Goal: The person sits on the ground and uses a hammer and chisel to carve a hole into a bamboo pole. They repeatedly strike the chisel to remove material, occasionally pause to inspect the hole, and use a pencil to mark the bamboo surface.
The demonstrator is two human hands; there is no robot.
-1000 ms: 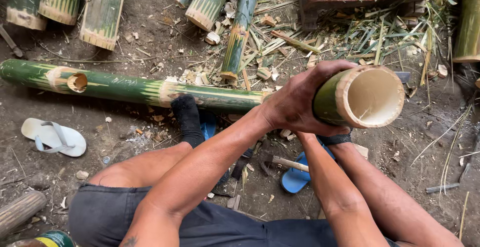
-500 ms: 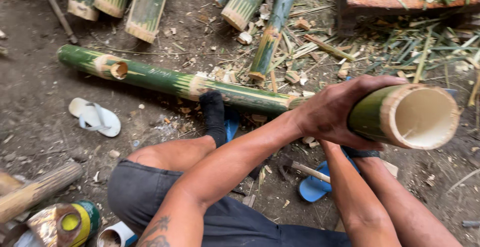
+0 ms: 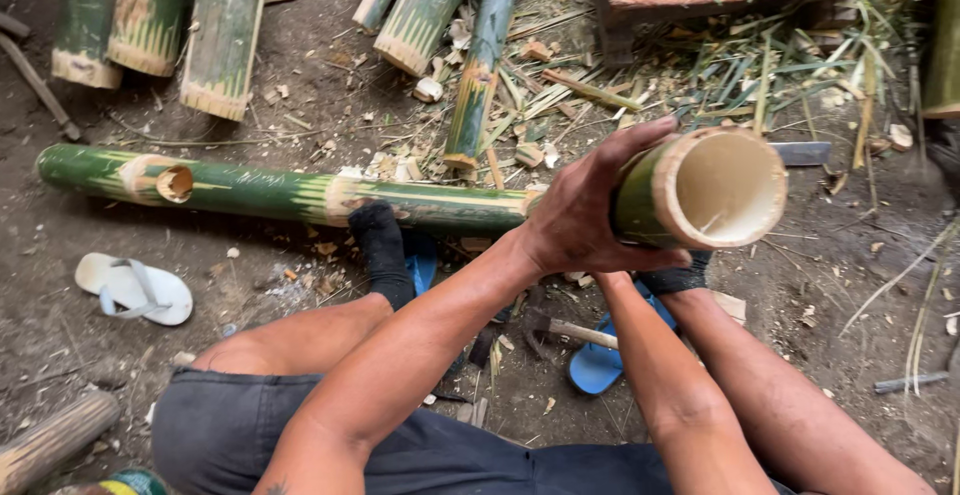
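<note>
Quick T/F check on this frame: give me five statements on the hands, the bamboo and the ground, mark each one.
1. The left hand grips a long green bamboo pole near its open end. True.
2. The pole's cut end is solid. False: it is hollow, with pale inner walls.
3. The right hand is in plain view on top of the pole. False: the right forearm runs under the pole and the hand is hidden.
4. A white sandal lies on the dirt, apart from the pole. True.
5. The sandal under the feet is red. False: a blue sandal shows there.
</note>
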